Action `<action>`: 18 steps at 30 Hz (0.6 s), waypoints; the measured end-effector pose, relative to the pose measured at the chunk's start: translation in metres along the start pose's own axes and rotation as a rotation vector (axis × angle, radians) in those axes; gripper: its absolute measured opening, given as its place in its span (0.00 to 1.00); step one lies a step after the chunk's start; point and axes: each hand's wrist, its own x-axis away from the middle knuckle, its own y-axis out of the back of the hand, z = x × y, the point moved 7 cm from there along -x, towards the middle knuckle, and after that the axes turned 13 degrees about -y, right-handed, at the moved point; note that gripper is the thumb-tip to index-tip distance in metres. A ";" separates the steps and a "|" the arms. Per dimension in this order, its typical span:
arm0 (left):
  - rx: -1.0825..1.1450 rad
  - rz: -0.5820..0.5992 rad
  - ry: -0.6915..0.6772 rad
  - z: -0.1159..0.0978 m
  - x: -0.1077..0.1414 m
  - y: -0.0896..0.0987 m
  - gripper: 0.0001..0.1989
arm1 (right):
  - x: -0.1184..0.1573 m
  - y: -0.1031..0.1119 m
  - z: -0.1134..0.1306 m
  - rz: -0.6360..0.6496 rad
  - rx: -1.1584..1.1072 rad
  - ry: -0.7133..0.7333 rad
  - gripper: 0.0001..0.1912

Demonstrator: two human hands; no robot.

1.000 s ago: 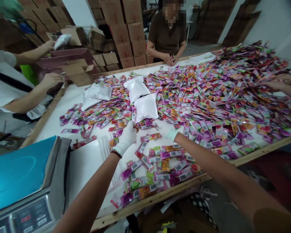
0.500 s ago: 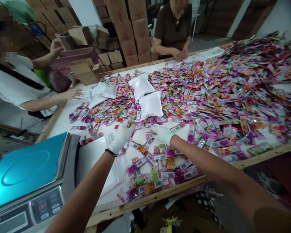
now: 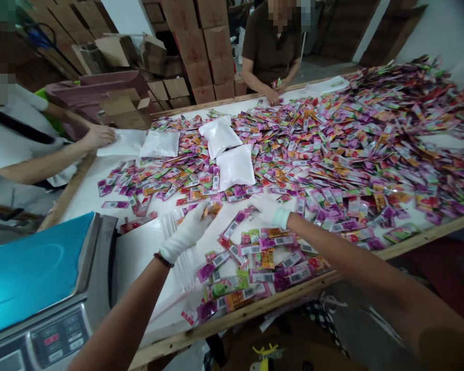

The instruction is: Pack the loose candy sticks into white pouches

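Note:
My left hand point(image 3: 191, 226), in a white glove, is closed round an orange packet point(image 3: 212, 208) at the table's middle. To its right my gloved right hand point(image 3: 268, 208) has its fingers together on the end of a purple-pink packet point(image 3: 234, 225). Many small colourful packets point(image 3: 270, 257) lie loose below and between the hands. Just beyond them rest two filled white pouches point(image 3: 235, 167), partly on the packets. A stack of flat white bags point(image 3: 147, 257) lies left of my left hand.
A scale with a blue top point(image 3: 38, 278) stands at the left. Packets form a large heap point(image 3: 410, 113) at the right. One person in white point(image 3: 19, 139) touches a white pouch point(image 3: 126, 142) at left; another point(image 3: 272, 46) stands across the table. Cartons point(image 3: 201, 51) are stacked behind.
My left hand now has an orange packet showing at its fingers; a purple-pink packet reaches from my right fingers. The person at left has drawn a white pouch leftward. The view has shifted slightly.

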 end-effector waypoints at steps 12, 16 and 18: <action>-0.340 0.144 0.074 0.002 -0.031 -0.075 0.15 | -0.002 0.008 -0.087 0.077 0.319 -0.240 0.28; -0.298 0.134 0.020 -0.009 -0.035 -0.067 0.04 | 0.004 0.007 -0.082 -0.008 0.284 -0.182 0.21; -0.236 0.129 0.028 -0.016 -0.032 -0.059 0.04 | 0.007 0.005 -0.086 -0.016 0.270 -0.187 0.22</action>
